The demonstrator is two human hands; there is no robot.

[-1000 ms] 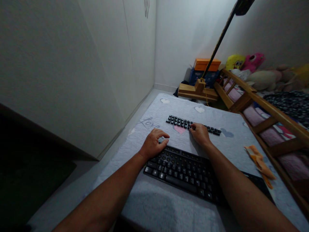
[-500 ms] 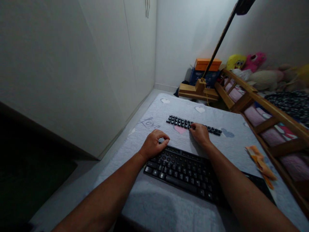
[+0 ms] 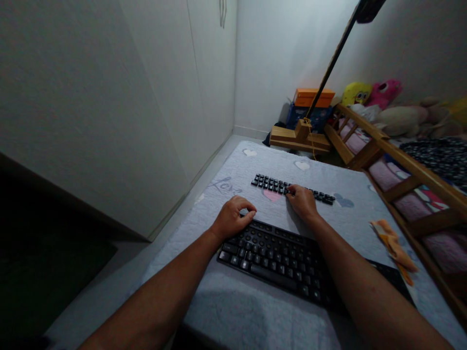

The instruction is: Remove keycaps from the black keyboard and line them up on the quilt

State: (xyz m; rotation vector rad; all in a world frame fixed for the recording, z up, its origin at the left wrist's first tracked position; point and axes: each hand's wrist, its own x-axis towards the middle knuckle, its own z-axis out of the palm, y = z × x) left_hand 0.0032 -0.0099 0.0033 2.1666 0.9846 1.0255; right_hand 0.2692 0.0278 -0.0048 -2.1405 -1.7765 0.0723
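Note:
A black keyboard [image 3: 270, 265] lies on the bedspread; its lower rows carry keys, while the upper rows show bare round posts. My left hand [image 3: 234, 216] rests at its upper left corner, fingers curled and thumb tip close to the index finger; whether anything is between them is hidden. Beyond the keyboard, loose black keycaps [image 3: 270, 183] are laid out in rows. My right hand [image 3: 302, 200] reaches over the keyboard to the middle of these rows, thumb and fingers pinched at a keycap there. My right forearm covers part of the keyboard's right side.
The grey-blue bedspread [image 3: 219, 296] has heart prints. An orange cloth [image 3: 394, 245] lies to the right, near a wooden bed rail [image 3: 412, 167]. A wooden stand [image 3: 301, 133] with a slanted pole, an orange box [image 3: 314, 97] and plush toys stand behind. Pale cabinet doors [image 3: 164, 97] run along the left.

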